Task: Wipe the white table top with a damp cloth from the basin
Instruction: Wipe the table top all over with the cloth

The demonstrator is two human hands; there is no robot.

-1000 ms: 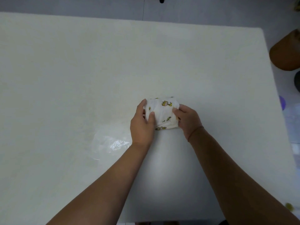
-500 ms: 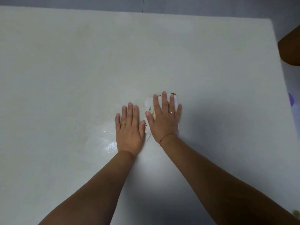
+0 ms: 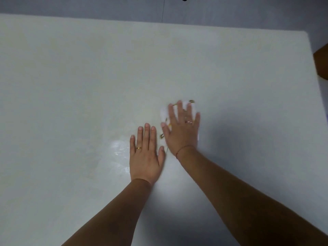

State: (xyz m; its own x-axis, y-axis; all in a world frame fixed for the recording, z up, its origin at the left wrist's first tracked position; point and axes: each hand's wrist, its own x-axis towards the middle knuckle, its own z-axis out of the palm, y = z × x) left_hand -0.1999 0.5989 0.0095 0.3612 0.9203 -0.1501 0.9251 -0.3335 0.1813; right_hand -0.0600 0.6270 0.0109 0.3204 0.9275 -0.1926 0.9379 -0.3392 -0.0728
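Observation:
The white table top (image 3: 88,77) fills most of the head view. A folded white cloth with small yellow prints (image 3: 164,112) lies near the middle of it, mostly covered by my right hand (image 3: 182,128), which presses flat on it with fingers spread. My left hand (image 3: 145,153) rests palm-down on the bare table just left of the cloth, fingers together and holding nothing. A gold ring shows on each hand. The basin is not in view.
A wet shiny patch (image 3: 119,148) glistens on the table left of my left hand. A brown wooden object (image 3: 322,63) sticks in past the table's right edge. Grey floor (image 3: 230,13) runs beyond the far edge.
One second ago both hands pinched the folded cloth. Then they flattened: the right hand onto the cloth, the left onto the table. Since then the right hand and cloth have slid slightly forward.

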